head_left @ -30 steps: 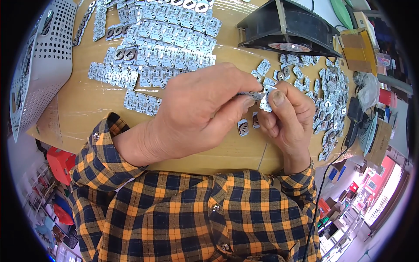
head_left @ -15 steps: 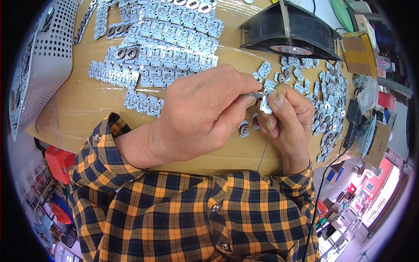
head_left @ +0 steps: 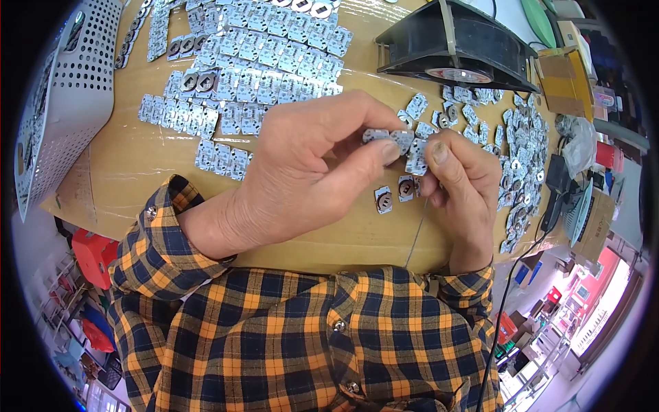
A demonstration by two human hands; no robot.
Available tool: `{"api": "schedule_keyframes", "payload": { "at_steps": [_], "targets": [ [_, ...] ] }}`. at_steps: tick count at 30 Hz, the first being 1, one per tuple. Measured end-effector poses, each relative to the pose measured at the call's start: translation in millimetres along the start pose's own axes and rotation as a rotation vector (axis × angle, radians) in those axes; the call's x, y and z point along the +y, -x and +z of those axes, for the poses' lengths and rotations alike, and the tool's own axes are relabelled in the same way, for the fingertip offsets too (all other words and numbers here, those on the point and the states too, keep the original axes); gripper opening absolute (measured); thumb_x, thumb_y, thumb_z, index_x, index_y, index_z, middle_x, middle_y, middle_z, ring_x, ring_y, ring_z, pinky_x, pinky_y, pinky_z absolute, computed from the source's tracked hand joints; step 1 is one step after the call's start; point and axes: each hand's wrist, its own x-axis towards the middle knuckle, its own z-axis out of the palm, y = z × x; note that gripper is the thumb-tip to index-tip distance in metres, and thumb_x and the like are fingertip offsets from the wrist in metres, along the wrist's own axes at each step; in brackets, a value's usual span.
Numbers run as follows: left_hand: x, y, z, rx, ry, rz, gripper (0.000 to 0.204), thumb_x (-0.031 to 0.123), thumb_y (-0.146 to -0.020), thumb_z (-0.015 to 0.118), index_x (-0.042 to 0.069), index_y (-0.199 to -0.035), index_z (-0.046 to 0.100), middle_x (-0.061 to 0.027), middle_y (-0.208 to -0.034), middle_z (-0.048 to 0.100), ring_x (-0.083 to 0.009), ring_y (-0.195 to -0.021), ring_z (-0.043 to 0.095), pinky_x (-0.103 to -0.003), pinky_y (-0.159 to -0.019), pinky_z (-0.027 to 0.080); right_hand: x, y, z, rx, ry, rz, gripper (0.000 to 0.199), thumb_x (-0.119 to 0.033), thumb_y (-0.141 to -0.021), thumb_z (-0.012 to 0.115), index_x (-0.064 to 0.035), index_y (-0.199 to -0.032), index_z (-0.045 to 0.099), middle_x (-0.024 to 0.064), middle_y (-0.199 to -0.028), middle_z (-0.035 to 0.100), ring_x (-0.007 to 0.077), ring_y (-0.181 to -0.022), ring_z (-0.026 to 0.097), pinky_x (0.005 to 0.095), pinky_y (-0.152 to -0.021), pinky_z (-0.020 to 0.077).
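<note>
My left hand [head_left: 309,168] pinches a short strip of small silvery circuit boards [head_left: 388,139] between thumb and forefinger. Close beside that strip, a single small circuit board [head_left: 416,159] is gripped by its edge between the thumb and fingers of my right hand [head_left: 461,177]. The two pieces nearly meet; I cannot tell whether they touch or are joined. Below them on the table lie loose boards with round dark parts, one [head_left: 383,200] left of the other [head_left: 406,187].
Rows of joined boards [head_left: 274,55] cover the table's far left. A heap of loose boards [head_left: 518,172] lies at the right. A black fan [head_left: 453,48] stands behind, and a white perforated basket [head_left: 89,75] is at the left. A black cable [head_left: 511,275] runs down the right side.
The strip in my left hand has turned, so more of its face shows, and my left thumb has shifted along it. My right hand has moved slightly to the right.
</note>
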Motion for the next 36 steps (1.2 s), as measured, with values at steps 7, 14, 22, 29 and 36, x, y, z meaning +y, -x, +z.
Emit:
{"api": "schedule_keyframes", "payload": {
  "at_steps": [7,14,22,29,36],
  "targets": [
    [3,-2,1,0.032,0.249,-0.135,0.019,-0.001,-0.093,0.057,-0.005,-0.111,0.061,-0.0073,-0.087,0.067,-0.0087,-0.077,0.065,-0.021,-0.067,0.055,-2,-1,-18,-0.011,0.656,-0.375,0.016,-0.004,-0.090,0.059,0.0024,-0.075,0.060,0.0057,-0.056,0.050,0.0121,-0.050,0.049,0.0288,-0.048,0.0350],
    [4,-2,2,-0.032,0.283,-0.187,0.019,0.000,-0.091,0.060,-0.005,-0.109,0.063,-0.0069,-0.086,0.068,-0.0076,-0.072,0.065,-0.019,-0.060,0.053,-4,5,-16,-0.051,0.392,-0.335,0.030,-0.018,-0.094,0.056,0.0019,-0.072,0.059,0.0029,-0.060,0.054,0.0092,-0.049,0.046,0.0248,-0.047,0.0329],
    [10,-2,-1,-0.093,0.252,-0.200,0.017,-0.003,-0.089,0.060,-0.006,-0.106,0.064,-0.0064,-0.084,0.068,-0.0068,-0.070,0.064,-0.018,-0.058,0.052,1,4,-7,-0.079,0.347,-0.385,0.032,-0.021,-0.095,0.055,0.0018,-0.074,0.062,0.0030,-0.061,0.056,0.0081,-0.051,0.049,0.0229,-0.047,0.0338],
    [5,0,-1,-0.067,0.199,-0.156,0.018,-0.004,-0.089,0.060,-0.006,-0.106,0.063,-0.0058,-0.081,0.067,-0.0067,-0.069,0.064,-0.018,-0.059,0.052,2,3,-7,-0.124,0.396,-0.365,0.034,-0.022,-0.096,0.055,0.0022,-0.074,0.061,0.0032,-0.065,0.059,0.0071,-0.053,0.050,0.0216,-0.048,0.0346],
    [11,-3,-2,-0.081,0.307,-0.261,0.018,-0.005,-0.090,0.059,-0.006,-0.106,0.064,-0.0060,-0.085,0.066,-0.0074,-0.071,0.064,-0.018,-0.060,0.053,-2,9,-10,-0.030,0.260,-0.259,0.031,-0.019,-0.094,0.056,0.0034,-0.073,0.060,0.0045,-0.064,0.059,0.0075,-0.052,0.048,0.0226,-0.047,0.0341]
  ]
}}
